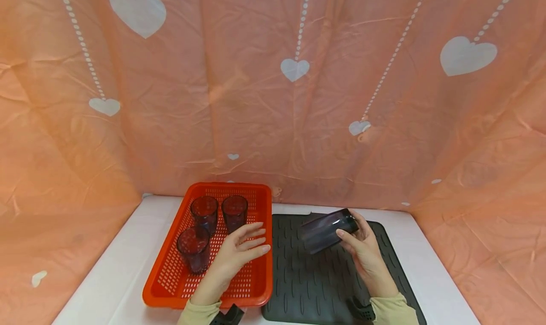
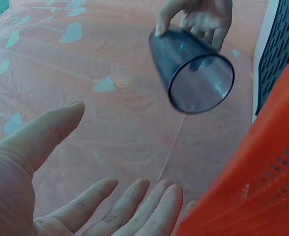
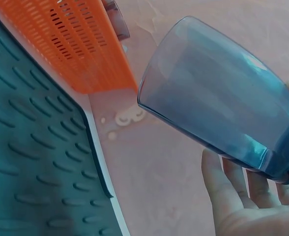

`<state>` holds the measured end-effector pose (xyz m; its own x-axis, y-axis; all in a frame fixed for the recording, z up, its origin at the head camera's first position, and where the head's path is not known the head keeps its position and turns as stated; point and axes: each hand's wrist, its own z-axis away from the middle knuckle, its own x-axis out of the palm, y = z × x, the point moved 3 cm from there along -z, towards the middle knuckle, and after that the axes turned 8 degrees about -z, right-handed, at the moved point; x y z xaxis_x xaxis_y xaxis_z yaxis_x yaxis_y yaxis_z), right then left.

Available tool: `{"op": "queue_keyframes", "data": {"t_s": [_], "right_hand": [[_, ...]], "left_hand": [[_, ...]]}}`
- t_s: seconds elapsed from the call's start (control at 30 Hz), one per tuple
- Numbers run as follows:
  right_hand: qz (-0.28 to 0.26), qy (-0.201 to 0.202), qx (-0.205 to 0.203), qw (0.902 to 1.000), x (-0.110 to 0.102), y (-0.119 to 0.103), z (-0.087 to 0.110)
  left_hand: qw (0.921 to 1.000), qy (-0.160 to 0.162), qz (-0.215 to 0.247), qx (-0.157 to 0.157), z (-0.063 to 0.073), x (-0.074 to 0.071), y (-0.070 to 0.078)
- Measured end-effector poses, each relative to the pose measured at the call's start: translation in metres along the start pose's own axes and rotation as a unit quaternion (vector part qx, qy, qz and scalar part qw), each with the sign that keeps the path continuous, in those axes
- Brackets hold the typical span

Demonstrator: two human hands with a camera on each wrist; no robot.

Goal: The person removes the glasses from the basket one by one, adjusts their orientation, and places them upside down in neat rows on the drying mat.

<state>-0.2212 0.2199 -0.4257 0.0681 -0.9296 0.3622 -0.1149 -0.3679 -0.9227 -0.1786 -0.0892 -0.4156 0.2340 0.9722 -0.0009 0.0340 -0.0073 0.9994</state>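
Observation:
My right hand [image 1: 364, 249] grips a dark tinted drinking glass [image 1: 326, 231] near its base, thumb on one side and fingers on the other. The glass is tilted well over above the black ridged mat [image 1: 298, 282], its mouth toward the left. In the left wrist view the open rim of the glass [image 2: 176, 73] faces the camera. Nothing is in my left hand [image 1: 239, 251], whose fingers are spread over the right part of the orange basket [image 1: 266, 287]. Inside the basket, left of that hand, several tinted glasses [image 1: 194, 254] stand upright.
The basket and mat lie side by side on a white table [image 1: 115, 273]. Behind and on both sides hangs a peach curtain [image 1: 256, 107] with white hearts. The basket's raised wall [image 3: 105, 54] stands beside the mat's left edge.

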Motion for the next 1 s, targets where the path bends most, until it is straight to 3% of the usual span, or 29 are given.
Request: {"op": "queue_keyframes", "data": {"t_s": [0.27,0.5,0.8,1.0], "right_hand": [[0.03,0.012,-0.01,0.9994,-0.015,-0.004,0.002],[0.041,0.032,0.01,0.9986,-0.033,-0.007,0.007],[0.048,0.04,-0.015,0.9979,-0.053,-0.012,0.012],[0.049,0.061,-0.007,0.9969,-0.064,-0.013,0.013]], "left_hand": [[0.9992,0.033,-0.02,0.001,0.012,-0.029,0.007],[0.9968,0.068,-0.037,0.018,0.023,-0.055,0.01],[0.9944,0.085,-0.06,0.02,0.032,-0.075,0.011],[0.9942,0.083,-0.067,0.02,0.036,-0.083,0.009]]}}
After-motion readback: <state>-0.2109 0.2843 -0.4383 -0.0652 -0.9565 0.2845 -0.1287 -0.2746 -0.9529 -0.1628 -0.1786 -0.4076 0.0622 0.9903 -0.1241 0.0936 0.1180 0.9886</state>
